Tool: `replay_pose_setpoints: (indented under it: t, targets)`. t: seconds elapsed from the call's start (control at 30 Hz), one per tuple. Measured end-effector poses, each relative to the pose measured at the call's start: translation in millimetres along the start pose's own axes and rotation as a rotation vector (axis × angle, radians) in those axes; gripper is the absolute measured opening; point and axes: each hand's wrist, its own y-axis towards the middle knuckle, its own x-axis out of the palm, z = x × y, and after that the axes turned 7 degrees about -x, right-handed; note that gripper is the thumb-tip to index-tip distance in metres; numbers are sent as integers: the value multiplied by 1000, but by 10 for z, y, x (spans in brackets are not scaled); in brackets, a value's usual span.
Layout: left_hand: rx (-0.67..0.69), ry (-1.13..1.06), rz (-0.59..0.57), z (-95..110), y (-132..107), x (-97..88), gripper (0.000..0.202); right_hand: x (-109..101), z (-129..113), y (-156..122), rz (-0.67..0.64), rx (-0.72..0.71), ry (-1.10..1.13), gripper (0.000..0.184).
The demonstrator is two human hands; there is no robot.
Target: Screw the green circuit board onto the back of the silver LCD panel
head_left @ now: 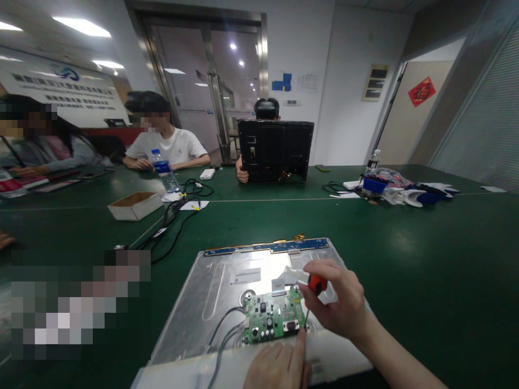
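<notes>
A silver metal panel point(211, 302), the back of a monitor, lies flat on the green table in front of me. A green circuit board point(272, 319) is mounted on it, with a white ribbon cable point(290, 276) leading up to a blue strip board point(265, 247) along the far edge. My right hand point(338, 305) is closed around a red-handled screwdriver point(317, 283) whose shaft points down at the board's right edge. My left hand point(279, 364) rests on the panel's near edge, its forefinger stretched up against the board's lower right corner beside the screwdriver tip.
Grey wires point(221, 337) run off the board toward me. A cardboard box point(135, 205), black cables point(170, 219) and a water bottle point(164, 170) lie far left. Across the table a person holds an upright black monitor back point(274, 151); two more people sit at far left. Gloves and bags point(399, 192) lie far right.
</notes>
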Motion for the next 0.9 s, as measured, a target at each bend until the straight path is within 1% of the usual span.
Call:
replay_pose_setpoints:
  t: [0.13,0.23,0.33,0.5,0.7,0.9]
  targets:
    - [5,-13,11,7,15,-15,40,-8,-18,1,14,22,41,36]
    - [5,-10,25,13,29,-18,40,-22,-23,-10,17,31,51,40]
    - [8,-8,25,11,30,-14,40,-22,-16,-22,-5,26,73,36]
    - [5,2,2,-4,-8,5,40,6,2,-7,19,-1,102,31]
    - [6,13,-1,-12,-42,24,33,-6,-8,19,37,18,14,28]
    - [6,-1,-4,-4,-14,7,40,-15,-17,13,36,14,2,28]
